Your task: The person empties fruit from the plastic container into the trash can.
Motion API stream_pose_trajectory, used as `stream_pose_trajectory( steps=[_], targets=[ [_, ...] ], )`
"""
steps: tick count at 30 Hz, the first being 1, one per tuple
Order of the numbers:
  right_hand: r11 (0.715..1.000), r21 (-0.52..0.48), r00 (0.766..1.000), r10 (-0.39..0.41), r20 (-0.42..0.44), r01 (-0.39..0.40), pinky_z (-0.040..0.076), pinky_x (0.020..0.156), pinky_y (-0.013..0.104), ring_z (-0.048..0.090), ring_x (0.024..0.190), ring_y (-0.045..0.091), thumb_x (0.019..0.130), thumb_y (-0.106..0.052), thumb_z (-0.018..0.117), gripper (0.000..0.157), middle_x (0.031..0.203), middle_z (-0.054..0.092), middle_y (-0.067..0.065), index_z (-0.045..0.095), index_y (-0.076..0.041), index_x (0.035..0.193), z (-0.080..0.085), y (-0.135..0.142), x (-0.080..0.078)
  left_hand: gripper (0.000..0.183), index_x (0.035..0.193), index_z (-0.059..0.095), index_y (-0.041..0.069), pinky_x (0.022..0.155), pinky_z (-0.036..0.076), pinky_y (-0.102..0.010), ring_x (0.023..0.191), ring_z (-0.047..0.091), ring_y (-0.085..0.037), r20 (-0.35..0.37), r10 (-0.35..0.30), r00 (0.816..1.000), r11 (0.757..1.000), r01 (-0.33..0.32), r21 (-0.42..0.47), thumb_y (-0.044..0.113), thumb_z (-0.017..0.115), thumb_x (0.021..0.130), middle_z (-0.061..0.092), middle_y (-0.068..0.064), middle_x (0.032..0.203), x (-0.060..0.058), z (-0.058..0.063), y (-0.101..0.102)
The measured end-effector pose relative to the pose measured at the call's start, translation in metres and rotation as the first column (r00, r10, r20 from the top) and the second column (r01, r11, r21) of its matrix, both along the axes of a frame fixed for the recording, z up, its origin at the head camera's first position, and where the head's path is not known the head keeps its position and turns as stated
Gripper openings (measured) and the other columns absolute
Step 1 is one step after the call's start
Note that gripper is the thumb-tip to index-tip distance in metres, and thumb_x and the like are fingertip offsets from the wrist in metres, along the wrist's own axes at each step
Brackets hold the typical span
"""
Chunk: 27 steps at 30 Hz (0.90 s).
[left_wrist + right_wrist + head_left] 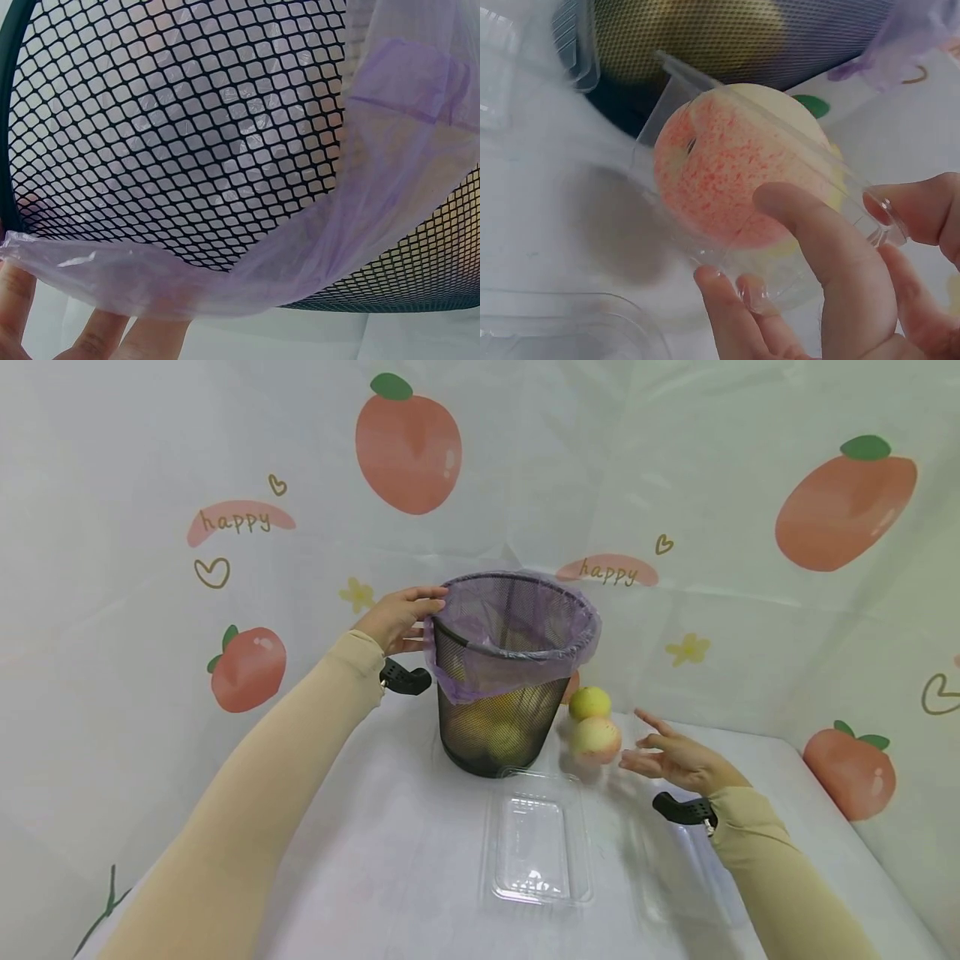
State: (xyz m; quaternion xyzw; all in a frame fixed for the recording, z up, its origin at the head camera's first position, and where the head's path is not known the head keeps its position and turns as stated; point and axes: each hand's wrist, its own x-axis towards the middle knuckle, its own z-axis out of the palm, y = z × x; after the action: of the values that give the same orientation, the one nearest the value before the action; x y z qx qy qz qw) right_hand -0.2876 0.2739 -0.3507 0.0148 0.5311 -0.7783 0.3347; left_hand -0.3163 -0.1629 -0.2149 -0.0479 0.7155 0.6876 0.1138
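Observation:
My left hand (pixel 401 618) grips the left rim of a black mesh wastebasket (pixel 495 727) lined with a thin purple bag (pixel 517 668). In the left wrist view, several of its fingers (pixel 97 334) lie outside the bag's folded edge. Yellow fruit (pixel 487 735) shows through the mesh low in the basket. Right of the basket, my right hand (pixel 678 760) pinches a thin clear plastic container (pixel 795 140), seen in the right wrist view, where it overlaps a pinkish peach (pixel 596 740). A yellow fruit (pixel 590 702) sits just behind the peach.
A clear plastic tray (pixel 536 843) lies on the white-covered table in front of the basket. Another clear tray (pixel 678 877) lies partly under the right forearm. A white cloth backdrop (pixel 480 543) with printed fruit stands close behind the basket.

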Motion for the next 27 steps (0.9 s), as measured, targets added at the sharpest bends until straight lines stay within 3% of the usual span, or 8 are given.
stream_pose_trajectory(
  steps=[2,5,8,11,14,18,20,27],
  targets=[
    [0.999,-0.039,1.000,-0.018,0.022,0.019,0.050,0.094,0.024,0.066,0.100,0.031,0.101,0.004,0.031,0.078,0.150,-0.032,0.027,-0.009,-0.037,0.154,0.002,0.004,0.003,0.045,0.146,0.045,0.022,0.108,0.041,-0.043,0.136,0.041,-0.031,-0.001,-0.001,1.000,1.000,0.001,0.001,0.021,0.053,0.101,0.035,-0.006,0.153,0.000,0.000,0.000],
    [0.992,-0.116,0.997,-0.048,0.056,0.054,0.049,0.095,0.024,0.065,0.103,0.037,0.101,0.004,0.034,0.068,0.149,-0.018,0.036,0.022,-0.043,0.150,0.006,0.011,0.008,0.045,0.145,0.046,0.023,0.108,0.041,-0.043,0.136,0.041,-0.031,-0.004,0.000,1.000,1.000,0.000,0.000,0.021,0.053,0.101,0.035,-0.006,0.153,-0.002,-0.001,0.000],
    [0.973,-0.221,0.995,-0.049,0.092,0.068,0.047,0.098,0.025,0.061,0.109,0.043,0.102,0.005,0.034,0.052,0.141,0.008,0.035,0.053,-0.034,0.131,0.009,0.017,0.013,0.044,0.145,0.046,0.023,0.108,0.042,-0.043,0.135,0.042,-0.031,-0.008,-0.002,1.000,1.000,0.002,-0.001,0.022,0.052,0.101,0.035,-0.005,0.152,-0.004,-0.003,-0.001],
    [0.948,-0.309,0.992,-0.043,0.120,0.079,0.046,0.100,0.026,0.058,0.112,0.047,0.102,0.005,0.029,0.053,0.132,0.020,0.030,0.065,-0.030,0.120,0.014,0.020,0.017,0.044,0.145,0.046,0.024,0.108,0.041,-0.043,0.135,0.042,-0.031,-0.009,-0.005,1.000,1.000,0.005,0.001,0.022,0.052,0.101,0.035,-0.005,0.152,-0.007,-0.004,-0.002],
    [0.929,-0.356,0.990,-0.065,0.126,0.106,0.046,0.099,0.029,0.058,0.111,0.049,0.102,0.006,0.028,0.054,0.144,-0.001,0.035,0.067,-0.029,0.119,0.019,0.020,0.022,0.044,0.145,0.045,0.024,0.109,0.041,-0.044,0.136,0.041,-0.031,-0.009,-0.006,1.000,1.000,0.006,0.000,0.023,0.052,0.101,0.035,-0.005,0.153,-0.008,-0.005,-0.002],
    [0.905,-0.406,0.989,-0.083,0.124,0.127,0.051,0.092,0.025,0.060,0.110,0.047,0.103,0.004,0.031,0.052,0.151,-0.038,0.005,0.067,-0.030,0.120,0.029,0.021,0.029,0.045,0.145,0.045,0.025,0.108,0.041,-0.043,0.136,0.042,-0.031,-0.008,-0.005,1.000,1.000,0.005,-0.004,0.022,0.052,0.101,0.035,-0.005,0.153,-0.009,-0.006,-0.002],
    [0.886,-0.446,0.988,-0.075,0.135,0.128,0.052,0.090,0.023,0.060,0.111,0.047,0.103,0.002,0.030,0.052,0.148,-0.043,-0.002,0.066,-0.031,0.122,0.034,0.022,0.033,0.045,0.145,0.045,0.024,0.108,0.042,-0.043,0.135,0.042,-0.031,-0.008,-0.005,1.000,1.000,0.005,-0.006,0.022,0.052,0.101,0.036,-0.005,0.152,-0.009,-0.006,-0.002],
    [0.813,-0.557,0.979,-0.072,0.191,0.168,0.050,0.093,0.024,0.056,0.113,0.052,0.105,-0.003,0.028,0.050,0.142,-0.046,-0.008,0.066,-0.031,0.123,0.052,0.024,0.040,0.045,0.145,0.046,0.024,0.108,0.042,-0.043,0.134,0.043,-0.031,-0.020,-0.013,1.000,1.000,0.013,-0.008,0.023,0.053,0.101,0.036,-0.005,0.151,-0.006,-0.005,-0.003]
  ],
)
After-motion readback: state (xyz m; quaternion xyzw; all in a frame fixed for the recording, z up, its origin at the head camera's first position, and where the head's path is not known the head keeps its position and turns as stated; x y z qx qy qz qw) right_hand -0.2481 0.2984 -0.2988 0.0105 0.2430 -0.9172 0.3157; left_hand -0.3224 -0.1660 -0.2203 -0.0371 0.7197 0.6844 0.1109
